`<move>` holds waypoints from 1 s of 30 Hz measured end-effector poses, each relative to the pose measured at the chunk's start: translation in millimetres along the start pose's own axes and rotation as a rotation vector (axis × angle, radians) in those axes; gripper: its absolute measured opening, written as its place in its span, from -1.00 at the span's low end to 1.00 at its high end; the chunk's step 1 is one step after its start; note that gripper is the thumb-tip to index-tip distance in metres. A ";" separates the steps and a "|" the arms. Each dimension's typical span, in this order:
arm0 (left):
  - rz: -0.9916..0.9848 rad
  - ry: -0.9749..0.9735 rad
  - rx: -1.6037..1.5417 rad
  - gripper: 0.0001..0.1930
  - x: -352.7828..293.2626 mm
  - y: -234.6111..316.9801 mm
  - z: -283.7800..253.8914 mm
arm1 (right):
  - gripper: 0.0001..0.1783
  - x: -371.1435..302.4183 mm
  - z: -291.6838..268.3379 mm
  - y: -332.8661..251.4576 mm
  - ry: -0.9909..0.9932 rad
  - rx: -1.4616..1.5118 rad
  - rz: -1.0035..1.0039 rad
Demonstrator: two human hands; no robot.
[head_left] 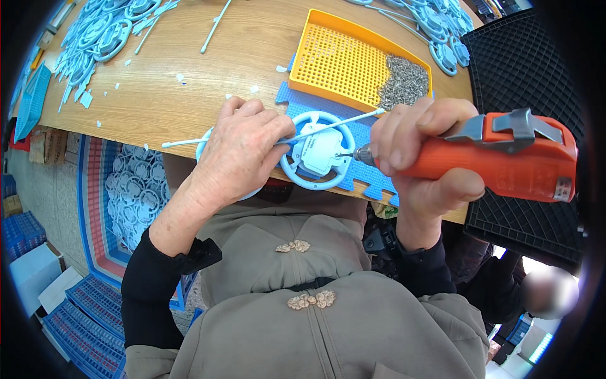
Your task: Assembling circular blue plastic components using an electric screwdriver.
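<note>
My right hand (423,142) is wrapped around a red-orange electric screwdriver (505,161), held nearly level. Its bit points left and meets the right side of the centre block on a light blue plastic steering-wheel-shaped part (317,151). My left hand (243,148) is closed over the left side of that part, fingers bent. Beneath it, the rim of a second light blue ring (201,146) shows, mostly hidden by the hand. A thin light blue rod (344,122) slants across the wheel's top, and another rod end sticks out left of my hand.
A yellow perforated tray (338,60) with a heap of small screws (404,82) stands beyond, partly on a blue foam mat (363,129). Light blue parts (104,38) are piled far left and far right. A crate of similar parts (136,189) sits below left; black mesh crate (517,69) at right.
</note>
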State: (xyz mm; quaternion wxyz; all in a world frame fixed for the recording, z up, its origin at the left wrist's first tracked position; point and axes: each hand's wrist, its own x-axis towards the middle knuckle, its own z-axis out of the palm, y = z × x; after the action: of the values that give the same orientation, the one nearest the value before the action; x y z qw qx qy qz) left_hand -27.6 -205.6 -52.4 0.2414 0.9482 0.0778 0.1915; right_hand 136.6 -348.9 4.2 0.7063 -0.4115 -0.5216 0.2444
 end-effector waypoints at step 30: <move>-0.909 0.387 -1.426 -0.83 -43.8 -31.7 -22.4 | -0.59 106.4 -55.7 74.4 0.276 -0.024 -0.093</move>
State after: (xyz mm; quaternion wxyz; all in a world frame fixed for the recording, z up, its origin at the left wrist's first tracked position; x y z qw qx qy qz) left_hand -78.3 -179.0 -64.0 0.8137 0.3985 0.3502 0.2377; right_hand 230.9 -244.3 -7.5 0.7768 -0.4251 -0.4409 0.1464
